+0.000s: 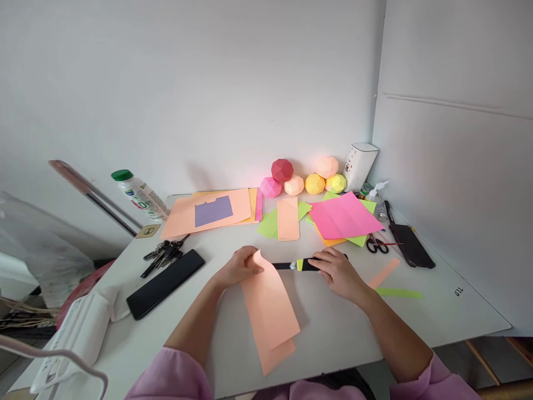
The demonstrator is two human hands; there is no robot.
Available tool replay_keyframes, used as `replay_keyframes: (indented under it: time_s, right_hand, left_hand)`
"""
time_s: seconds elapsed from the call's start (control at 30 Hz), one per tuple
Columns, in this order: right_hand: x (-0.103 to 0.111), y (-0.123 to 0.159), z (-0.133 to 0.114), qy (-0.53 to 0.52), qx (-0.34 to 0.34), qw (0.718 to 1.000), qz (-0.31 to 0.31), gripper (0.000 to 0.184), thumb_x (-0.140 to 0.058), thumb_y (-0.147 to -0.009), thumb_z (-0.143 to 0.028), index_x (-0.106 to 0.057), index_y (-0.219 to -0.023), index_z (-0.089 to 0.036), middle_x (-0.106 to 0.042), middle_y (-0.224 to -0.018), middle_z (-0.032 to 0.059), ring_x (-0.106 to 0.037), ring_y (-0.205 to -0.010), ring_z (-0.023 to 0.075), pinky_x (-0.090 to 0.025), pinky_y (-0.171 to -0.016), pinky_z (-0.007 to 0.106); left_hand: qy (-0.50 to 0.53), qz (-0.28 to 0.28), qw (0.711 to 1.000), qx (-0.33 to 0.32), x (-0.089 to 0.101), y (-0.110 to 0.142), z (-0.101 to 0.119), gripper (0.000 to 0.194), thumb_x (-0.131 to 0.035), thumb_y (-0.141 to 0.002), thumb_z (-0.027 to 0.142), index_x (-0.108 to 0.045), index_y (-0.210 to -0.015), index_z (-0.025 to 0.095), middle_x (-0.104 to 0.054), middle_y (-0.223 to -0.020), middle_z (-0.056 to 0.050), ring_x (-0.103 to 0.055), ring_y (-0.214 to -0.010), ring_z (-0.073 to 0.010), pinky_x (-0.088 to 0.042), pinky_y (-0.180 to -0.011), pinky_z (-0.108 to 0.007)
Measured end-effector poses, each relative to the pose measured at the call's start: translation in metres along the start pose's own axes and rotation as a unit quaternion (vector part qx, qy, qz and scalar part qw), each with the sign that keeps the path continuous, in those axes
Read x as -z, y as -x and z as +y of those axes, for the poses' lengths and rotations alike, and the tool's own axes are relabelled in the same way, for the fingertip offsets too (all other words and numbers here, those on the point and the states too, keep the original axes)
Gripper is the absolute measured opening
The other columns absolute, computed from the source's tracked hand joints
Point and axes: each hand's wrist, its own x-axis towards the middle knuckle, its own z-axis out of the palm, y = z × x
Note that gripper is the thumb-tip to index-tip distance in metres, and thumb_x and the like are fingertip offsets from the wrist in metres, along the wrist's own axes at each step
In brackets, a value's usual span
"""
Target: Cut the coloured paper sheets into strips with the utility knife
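My left hand pinches the top edge of a folded sheet of peach paper, which hangs toward the table's front with its layers slightly offset. In my right hand is a knife with a black handle and a yellow-green band, lying sideways. Its dark blade points left, and the tip end is hidden at the paper's upper part; whether it sits inside the fold I cannot tell. Right of that hand lie a peach paper strip and a green paper strip.
Faceted paper balls stand by the wall behind peach cut pieces and pink sheets. Scissors and a black case lie right. Left are a phone, keys, peach sheets and a bottle.
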Motion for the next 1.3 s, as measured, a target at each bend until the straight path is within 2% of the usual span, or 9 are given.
replay_keyframes:
  time_s: [0.1, 0.23, 0.33, 0.43, 0.57, 0.73, 0.9, 1.07, 1.3]
  right_hand:
    - [0.001, 0.0, 0.002, 0.0, -0.005, 1.0, -0.005, 0.043, -0.044, -0.081, -0.001, -0.066, -0.113, -0.021, -0.066, -0.109, 0.0078, -0.053, -0.094, 0.0237, -0.049, -0.08, 0.043]
    - [0.006, 0.001, 0.005, 0.009, -0.013, 1.0, -0.016, 0.044, -0.043, -0.08, 0.0, -0.067, -0.11, -0.02, -0.067, -0.108, 0.008, -0.053, -0.095, 0.0246, -0.05, -0.08, 0.043]
    - [0.011, 0.002, 0.008, 0.021, -0.013, 0.999, -0.03, 0.046, -0.043, -0.079, 0.002, -0.069, -0.108, -0.022, -0.067, -0.106, 0.0077, -0.053, -0.094, 0.0248, -0.05, -0.078, 0.044]
    - [0.013, 0.002, 0.008, 0.014, 0.001, 0.999, -0.046, 0.047, -0.043, -0.079, 0.003, -0.069, -0.108, -0.024, -0.068, -0.104, 0.0072, -0.053, -0.096, 0.0243, -0.05, -0.079, 0.043]
    - [0.008, 0.002, 0.002, -0.004, 0.025, 0.998, -0.061, 0.046, -0.042, -0.08, 0.003, -0.069, -0.106, -0.022, -0.068, -0.101, 0.0072, -0.053, -0.094, 0.0233, -0.051, -0.078, 0.041]
    - [-0.001, 0.001, -0.002, -0.011, 0.044, 0.998, -0.042, 0.045, -0.04, -0.082, 0.002, -0.069, -0.107, -0.022, -0.068, -0.1, 0.0082, -0.053, -0.091, 0.0233, -0.051, -0.077, 0.042]
    - [0.002, 0.002, 0.003, 0.008, 0.054, 0.998, -0.019, 0.046, -0.041, -0.079, 0.004, -0.069, -0.106, -0.019, -0.067, -0.101, 0.0088, -0.051, -0.091, 0.024, -0.05, -0.076, 0.042]
    - [0.009, 0.004, 0.006, 0.029, 0.059, 0.998, -0.014, 0.049, -0.04, -0.076, 0.007, -0.069, -0.106, -0.019, -0.066, -0.102, 0.0094, -0.05, -0.096, 0.0252, -0.048, -0.08, 0.045]
    - [-0.002, 0.002, -0.007, 0.0, 0.072, 0.997, -0.03, 0.05, -0.039, -0.078, 0.006, -0.069, -0.108, -0.019, -0.067, -0.102, 0.0092, -0.05, -0.095, 0.0237, -0.049, -0.081, 0.043]
  left_hand:
    - [0.086, -0.049, 0.995, 0.027, 0.001, 0.0, -0.001, 0.032, -0.059, -0.067, 0.05, -0.057, -0.081, 0.021, -0.06, -0.093, -0.003, -0.054, -0.094, -0.0244, -0.047, -0.079, -0.038]
    - [0.133, -0.074, 0.988, 0.025, 0.005, 0.001, 0.003, 0.03, -0.058, -0.069, 0.049, -0.054, -0.076, 0.02, -0.062, -0.093, -0.004, -0.057, -0.087, -0.0219, -0.048, -0.075, -0.036]
    - [0.196, -0.117, 0.973, 0.028, 0.02, 0.007, 0.005, 0.03, -0.056, -0.073, 0.05, -0.054, -0.077, 0.02, -0.064, -0.088, -0.003, -0.06, -0.081, -0.0204, -0.049, -0.074, -0.035]
    - [0.261, -0.18, 0.947, 0.051, 0.041, 0.016, 0.004, 0.03, -0.064, -0.07, 0.047, -0.058, -0.081, 0.02, -0.066, -0.086, -0.003, -0.061, -0.086, -0.0224, -0.048, -0.082, -0.037]
    - [0.12, -0.213, 0.967, 0.072, 0.049, 0.022, 0.005, 0.035, -0.062, -0.068, 0.043, -0.063, -0.096, 0.022, -0.063, -0.093, -0.003, -0.058, -0.089, -0.0229, -0.046, -0.081, -0.035]
    - [-0.036, -0.201, 0.972, 0.12, 0.032, 0.022, 0.016, 0.049, -0.06, -0.063, 0.039, -0.055, -0.109, 0.024, -0.058, -0.093, -0.003, -0.056, -0.093, -0.0263, -0.045, -0.073, -0.033]
    - [-0.018, -0.184, 0.976, 0.118, 0.027, 0.022, 0.016, 0.056, -0.06, -0.061, 0.039, -0.05, -0.114, 0.023, -0.055, -0.106, -0.006, -0.053, -0.102, -0.028, -0.045, -0.078, -0.035]
    - [0.0, -0.177, 0.979, 0.103, 0.026, 0.021, 0.008, 0.049, -0.061, -0.061, 0.038, -0.055, -0.108, 0.025, -0.054, -0.109, -0.006, -0.053, -0.103, -0.0285, -0.045, -0.081, -0.037]
    - [-0.012, -0.176, 0.98, 0.088, 0.025, 0.021, 0.009, 0.047, -0.061, -0.061, 0.037, -0.055, -0.106, 0.025, -0.052, -0.106, -0.006, -0.053, -0.101, -0.0282, -0.043, -0.084, -0.039]
